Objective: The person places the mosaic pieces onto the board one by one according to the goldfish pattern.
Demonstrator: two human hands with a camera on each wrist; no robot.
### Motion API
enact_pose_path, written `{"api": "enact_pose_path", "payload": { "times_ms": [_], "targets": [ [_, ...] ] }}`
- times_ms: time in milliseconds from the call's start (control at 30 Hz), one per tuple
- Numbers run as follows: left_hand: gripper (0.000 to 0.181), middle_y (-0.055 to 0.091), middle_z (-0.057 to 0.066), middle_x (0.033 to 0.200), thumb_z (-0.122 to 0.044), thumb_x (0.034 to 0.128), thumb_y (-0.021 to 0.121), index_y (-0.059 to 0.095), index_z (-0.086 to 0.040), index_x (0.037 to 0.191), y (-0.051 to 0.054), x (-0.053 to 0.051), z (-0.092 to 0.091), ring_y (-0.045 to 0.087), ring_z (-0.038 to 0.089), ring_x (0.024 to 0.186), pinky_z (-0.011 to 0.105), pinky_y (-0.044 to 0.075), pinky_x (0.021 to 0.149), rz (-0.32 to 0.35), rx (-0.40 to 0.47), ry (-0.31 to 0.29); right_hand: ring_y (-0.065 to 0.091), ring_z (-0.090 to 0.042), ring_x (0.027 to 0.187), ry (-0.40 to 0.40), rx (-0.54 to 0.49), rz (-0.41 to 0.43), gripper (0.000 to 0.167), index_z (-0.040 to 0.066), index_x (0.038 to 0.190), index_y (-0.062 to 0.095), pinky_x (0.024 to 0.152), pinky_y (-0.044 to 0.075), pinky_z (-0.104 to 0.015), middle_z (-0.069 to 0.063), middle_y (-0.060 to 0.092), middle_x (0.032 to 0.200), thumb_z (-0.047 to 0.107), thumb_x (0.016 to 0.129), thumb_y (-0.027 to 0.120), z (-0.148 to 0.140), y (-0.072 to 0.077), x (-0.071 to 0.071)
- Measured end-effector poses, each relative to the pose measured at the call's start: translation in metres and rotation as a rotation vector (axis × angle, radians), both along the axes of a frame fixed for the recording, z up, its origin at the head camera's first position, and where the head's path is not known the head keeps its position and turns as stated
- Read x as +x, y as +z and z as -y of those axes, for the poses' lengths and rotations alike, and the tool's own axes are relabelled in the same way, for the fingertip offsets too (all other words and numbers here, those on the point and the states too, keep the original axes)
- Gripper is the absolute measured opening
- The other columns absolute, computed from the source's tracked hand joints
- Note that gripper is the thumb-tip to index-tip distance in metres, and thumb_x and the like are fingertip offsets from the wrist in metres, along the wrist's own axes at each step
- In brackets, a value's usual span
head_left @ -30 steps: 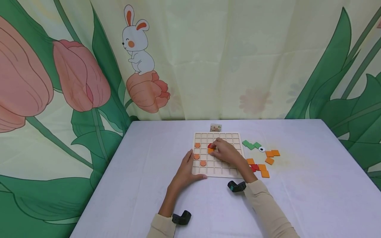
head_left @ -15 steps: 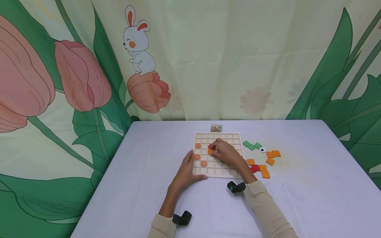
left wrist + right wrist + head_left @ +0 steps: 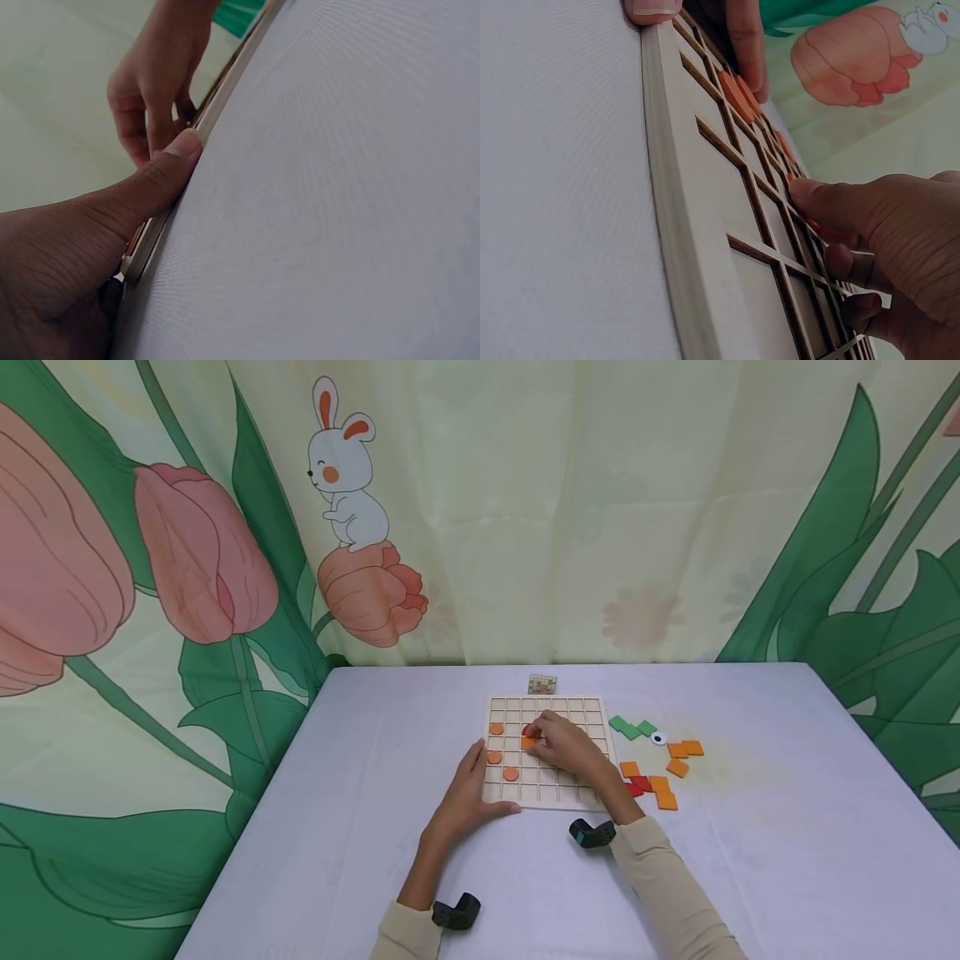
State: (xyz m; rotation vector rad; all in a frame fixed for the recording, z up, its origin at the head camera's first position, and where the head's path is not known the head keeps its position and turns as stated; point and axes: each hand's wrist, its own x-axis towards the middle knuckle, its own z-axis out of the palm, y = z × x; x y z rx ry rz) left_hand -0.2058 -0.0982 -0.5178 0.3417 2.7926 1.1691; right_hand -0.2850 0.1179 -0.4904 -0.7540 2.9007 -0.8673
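Note:
A wooden grid board [image 3: 543, 798] lies on the table. My left hand [image 3: 467, 797] braces its near left corner, fingers along the left edge and thumb along the near edge. In the left wrist view the left thumb [image 3: 150, 184] presses on the board's edge. Over the board, my right hand [image 3: 566, 745] pinches an orange square tile [image 3: 527, 743] between thumb and index finger. A red piece [image 3: 527, 729] shows just beyond that tile, partly under the index finger. Several orange discs, such as one disc [image 3: 511, 773], sit in cells at the left.
Right of the board lie green tiles [image 3: 631, 732], a white eye disc [image 3: 658, 738], orange tiles [image 3: 677, 767] and red pieces [image 3: 641, 783]. A small patterned card [image 3: 542, 684] lies behind the board. A printed curtain [image 3: 525, 527] hangs behind the table [image 3: 337, 827].
The head view shifts slightly. Both hands keep nearly the same places on the board, and the pieces have not visibly moved.

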Motion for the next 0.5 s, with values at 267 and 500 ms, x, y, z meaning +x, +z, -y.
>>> {"api": "enact_pose_path", "payload": {
  "times_ms": [267,500],
  "targets": [
    [0.124,0.012,0.009,0.162,-0.05,0.0679,0.086,0.011,-0.007,0.157,-0.0002,-0.0002,0.0001,0.015,0.025,0.147,0.041,0.029,0.114,0.003,0.0,-0.001,0.053,-0.016,0.086,-0.003,-0.002,-0.005,0.025,0.007,0.104,0.068,0.08,0.05,-0.031,-0.002,0.058,0.104,0.024,0.087,0.076,0.0003,-0.0008,0.0013],
    [0.125,0.011,0.007,0.163,-0.053,0.0676,0.085,0.01,-0.009,0.157,-0.0011,-0.0007,0.0006,0.015,0.024,0.147,0.04,0.029,0.114,-0.001,-0.006,-0.004,0.054,-0.016,0.088,-0.004,0.026,-0.018,0.028,0.007,0.108,0.068,0.084,0.052,-0.033,-0.002,0.058,0.106,0.026,0.088,0.075,-0.0004,0.0002,0.0033]
  ]
}}
